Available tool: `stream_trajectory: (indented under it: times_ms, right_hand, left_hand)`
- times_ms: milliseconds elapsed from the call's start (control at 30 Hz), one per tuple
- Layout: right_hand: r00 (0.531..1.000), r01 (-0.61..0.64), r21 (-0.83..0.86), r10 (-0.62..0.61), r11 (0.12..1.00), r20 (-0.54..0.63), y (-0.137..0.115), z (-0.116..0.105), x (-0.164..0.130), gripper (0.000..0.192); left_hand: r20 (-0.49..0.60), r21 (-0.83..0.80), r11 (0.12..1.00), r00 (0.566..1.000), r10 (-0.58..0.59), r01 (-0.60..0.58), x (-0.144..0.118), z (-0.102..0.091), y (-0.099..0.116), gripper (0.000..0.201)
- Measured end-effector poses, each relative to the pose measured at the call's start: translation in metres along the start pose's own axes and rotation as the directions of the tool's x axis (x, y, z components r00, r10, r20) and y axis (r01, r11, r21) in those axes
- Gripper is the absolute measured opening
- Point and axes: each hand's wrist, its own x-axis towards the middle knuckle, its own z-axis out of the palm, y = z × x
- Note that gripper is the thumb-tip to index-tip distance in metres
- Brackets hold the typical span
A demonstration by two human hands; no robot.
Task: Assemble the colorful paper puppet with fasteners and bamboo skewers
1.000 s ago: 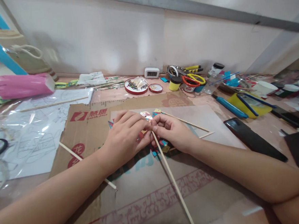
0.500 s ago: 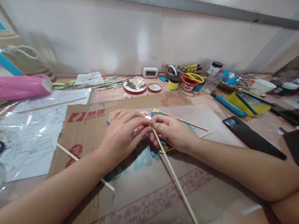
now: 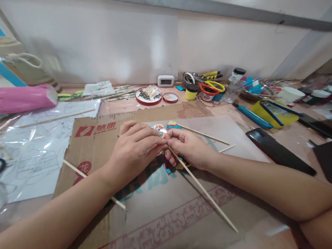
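The stick (image 3: 201, 188) sits mid-cardboard (image 3: 99, 144), pinched at its top by my left hand (image 3: 133, 149) and right hand (image 3: 189, 147) together with a small colourful paper piece (image 3: 162, 130). Scissors (image 3: 211, 86) and jars line the table's far edge. The stick's long axis slants toward the near right.

The cardboard (image 3: 99, 144) carries a red logo block with a white mark at its upper left, followed by red Chinese characters too blurred to read. Lower on its left edge sit two red round seals, the upper one with a white character like 龙. A faint red seal shows near its far edge. The small white clock (image 3: 165, 80) shows digits too small to read.
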Motion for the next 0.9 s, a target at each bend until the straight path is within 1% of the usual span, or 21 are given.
stream_trajectory:
  times_ms: [133,333,467,600,667,800,900]
  right_hand:
    - [1.000,-0.001,-0.021,0.000,1.000,-0.019,-0.0019,0.0016,-0.0008,0.011]
    - [0.999,0.002,-0.026,-0.003,1.000,-0.036,-0.0020,0.0029,-0.0023,0.011]
    - [0.999,0.004,-0.043,-0.006,0.999,-0.042,-0.0015,0.0036,-0.0017,0.011]
    - [0.999,0.005,-0.052,-0.007,0.999,-0.046,-0.0019,0.0048,-0.0015,0.012]
    - [0.998,0.018,-0.047,-0.021,0.999,-0.063,-0.0026,0.0056,-0.0024,0.013]
    - [0.988,0.080,-0.060,-0.087,0.995,-0.124,-0.0044,0.0062,-0.0050,0.016]
    - [0.982,0.102,-0.078,-0.113,0.992,-0.149,-0.0044,0.0056,-0.0056,0.016]
  left_hand:
    - [0.016,-0.045,0.998,0.999,-0.044,0.044,0.0004,0.0017,0.0004,0.002]
    - [0.096,-0.158,0.980,0.989,-0.110,0.124,0.0022,0.0000,0.0016,0.002]
    - [0.102,-0.199,0.969,0.987,-0.126,0.145,0.0034,-0.0005,0.0021,0.005]
    - [0.119,-0.187,0.970,0.984,-0.136,0.157,0.0027,0.0001,0.0017,0.007]
    - [0.115,-0.159,0.970,0.979,-0.168,0.185,0.0019,0.0006,0.0014,0.007]
    - [0.088,-0.123,0.953,0.959,-0.268,0.277,0.0014,0.0015,0.0022,0.011]
    - [0.095,-0.132,0.951,0.959,-0.268,0.279,0.0021,0.0019,0.0038,0.011]
